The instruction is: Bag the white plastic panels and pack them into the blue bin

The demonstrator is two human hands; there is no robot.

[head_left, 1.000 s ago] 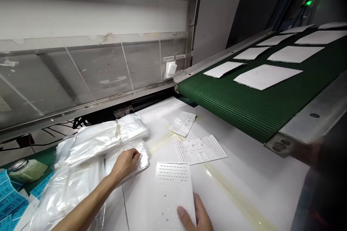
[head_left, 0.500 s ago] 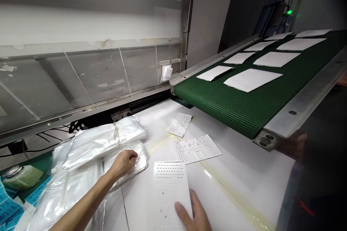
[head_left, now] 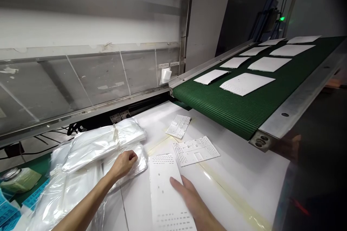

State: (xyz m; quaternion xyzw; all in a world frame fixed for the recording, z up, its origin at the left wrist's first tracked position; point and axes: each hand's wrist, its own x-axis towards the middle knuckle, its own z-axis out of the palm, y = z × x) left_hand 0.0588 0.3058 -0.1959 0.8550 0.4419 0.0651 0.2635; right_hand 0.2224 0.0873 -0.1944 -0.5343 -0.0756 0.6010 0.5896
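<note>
Pressing down on clear plastic bags at left, with the left hand curled and its fingers bent closed against the plastic, no telling whether pinching a fold; further right, resting on a perforated white sheet on the white surface, with the right hand open, its fingers spread wide and flat over the sheet's right edge, touching without gripping; just beyond, two perforated white plates beside the green conveyor belt.
</note>
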